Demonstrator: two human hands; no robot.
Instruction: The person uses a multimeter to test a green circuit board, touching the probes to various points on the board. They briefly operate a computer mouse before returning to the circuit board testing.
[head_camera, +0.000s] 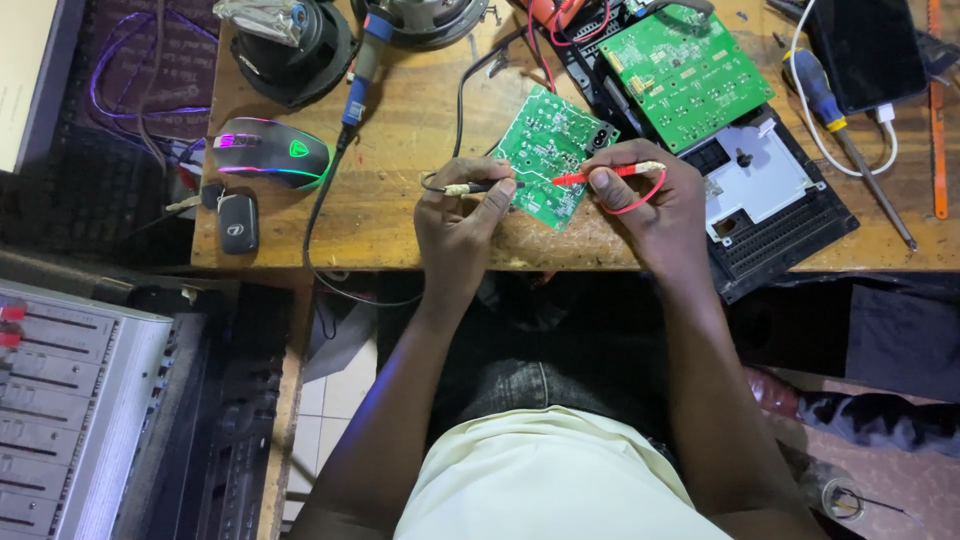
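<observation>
Here both probes (560, 182) touch the green board (550, 150).

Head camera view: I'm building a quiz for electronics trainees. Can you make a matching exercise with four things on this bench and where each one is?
Things:
1. red probe
2. black probe
3. computer mouse
4. screwdriver

Places:
A. on the bench's left part, above a car key
B. in the left hand
C. far right, beside a dark phone
D. in the right hand

Pairs: 1-D, 2-B, 3-A, 4-C
</observation>
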